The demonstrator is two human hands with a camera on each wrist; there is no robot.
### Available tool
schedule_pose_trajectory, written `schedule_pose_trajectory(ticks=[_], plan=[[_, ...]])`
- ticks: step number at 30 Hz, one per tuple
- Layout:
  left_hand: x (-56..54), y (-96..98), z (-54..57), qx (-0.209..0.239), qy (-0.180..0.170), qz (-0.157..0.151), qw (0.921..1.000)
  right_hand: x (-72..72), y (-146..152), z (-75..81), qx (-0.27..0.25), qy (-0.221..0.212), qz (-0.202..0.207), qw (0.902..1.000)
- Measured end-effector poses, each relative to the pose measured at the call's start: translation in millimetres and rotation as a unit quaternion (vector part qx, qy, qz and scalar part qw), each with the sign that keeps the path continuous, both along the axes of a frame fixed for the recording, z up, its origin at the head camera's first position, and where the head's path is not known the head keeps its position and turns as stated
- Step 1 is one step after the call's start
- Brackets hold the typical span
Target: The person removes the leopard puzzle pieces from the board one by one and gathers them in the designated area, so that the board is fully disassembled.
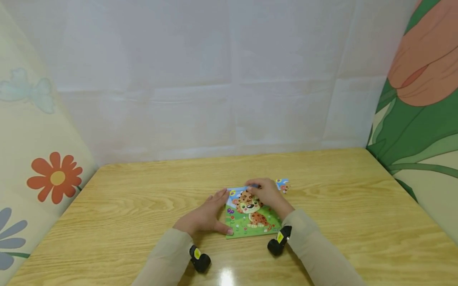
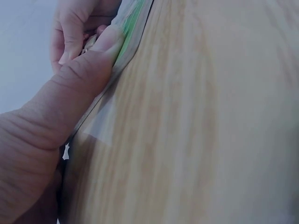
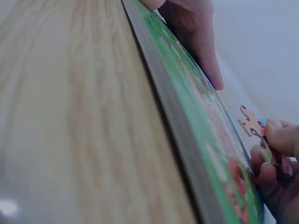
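A square picture puzzle (image 1: 247,229) of a spotted leopard cub on green grass lies on the table. My left hand (image 1: 205,214) rests along its left side, fingers stretched toward the upper left corner and thumb (image 2: 93,65) on the lower left corner. Over the upper right part of the picture is my right hand (image 1: 267,195). Its thumb and fingers pinch an orange, dark-spotted puzzle piece (image 3: 253,126), seen in the right wrist view just above the board. Part of the picture is hidden beneath this hand.
A loose blue and orange puzzle piece (image 1: 282,185) lies beyond the board's upper right corner. The wood-grain table (image 1: 143,194) reaches back to a white sheet (image 1: 200,79). Painted walls flank it. A black wrist camera (image 1: 201,262) sits on each sleeve.
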State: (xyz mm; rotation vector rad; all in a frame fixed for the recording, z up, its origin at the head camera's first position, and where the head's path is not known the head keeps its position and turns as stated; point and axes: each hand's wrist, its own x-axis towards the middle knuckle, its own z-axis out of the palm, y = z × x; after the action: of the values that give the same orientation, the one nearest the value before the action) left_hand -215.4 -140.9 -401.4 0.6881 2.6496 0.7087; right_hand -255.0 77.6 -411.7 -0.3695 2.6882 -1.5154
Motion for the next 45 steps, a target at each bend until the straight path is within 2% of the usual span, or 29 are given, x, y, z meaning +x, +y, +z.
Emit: schedule_pose_trajectory(ticks=[10,16,22,30,37,45], plan=[[-0.2,0.3,-0.4,-0.003,0.004,-0.004,1.0,2.2,4,-4.8,-0.059,0.0,-0.063,0.9963],[-1.0,0.6,-0.7,-0.002,0.001,-0.002,1.0,1.7,10,-4.2,-0.104,0.004,-0.077,0.9916],[-0.6,0.9,-0.5,-0.005,0.0,0.002,1.0,0.2,17,-4.5,-0.111,0.012,-0.106,0.9881],[0.0,0.3,0.0,-0.004,0.004,-0.002,1.0,0.8,29,-3.5,-0.147,-0.027,-0.13,0.9801],[0.2,0.8,1.0,-0.001,0.006,-0.002,1.0,-1.4,42,-3.3,-0.151,-0.007,-0.144,0.9779],[0.6,0.8,-0.2,0.001,0.004,0.0,1.0,-3.0,55,-3.9,-0.179,-0.014,-0.16,0.9707]])
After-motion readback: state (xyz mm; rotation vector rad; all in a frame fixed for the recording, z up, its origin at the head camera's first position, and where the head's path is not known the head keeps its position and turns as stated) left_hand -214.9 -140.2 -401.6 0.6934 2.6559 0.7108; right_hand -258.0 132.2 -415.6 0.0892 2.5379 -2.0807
